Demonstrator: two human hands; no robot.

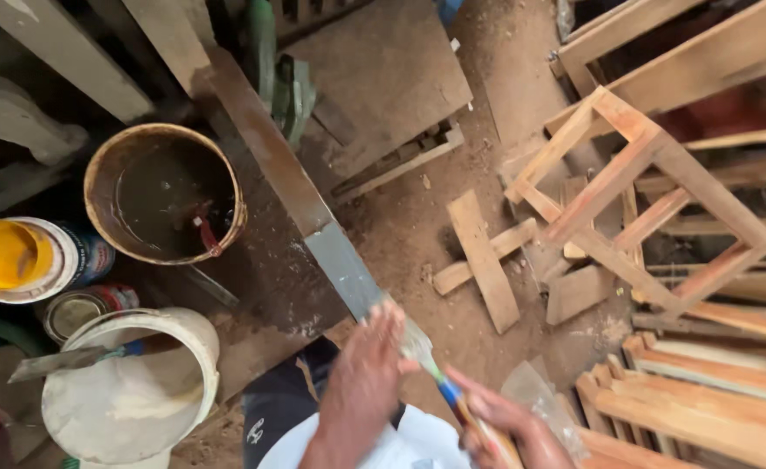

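Near the bottom edge, the right hand [497, 426] is closing its grip around the handle of a paintbrush [439, 373], whose bristles are touching the grey-coated end of a long plank [296, 187]. The left hand [365, 378] is resting with fingers spread on that plank end, gripping nothing. Fingers this near the bristles are likely smearing wet coating. A dark bucket [164, 193] and a white bucket [131, 391] are crowding the left; scrap blocks [483, 260] and a wooden frame [643, 200] are hemming the right, leaving narrow floor [400, 226] between.
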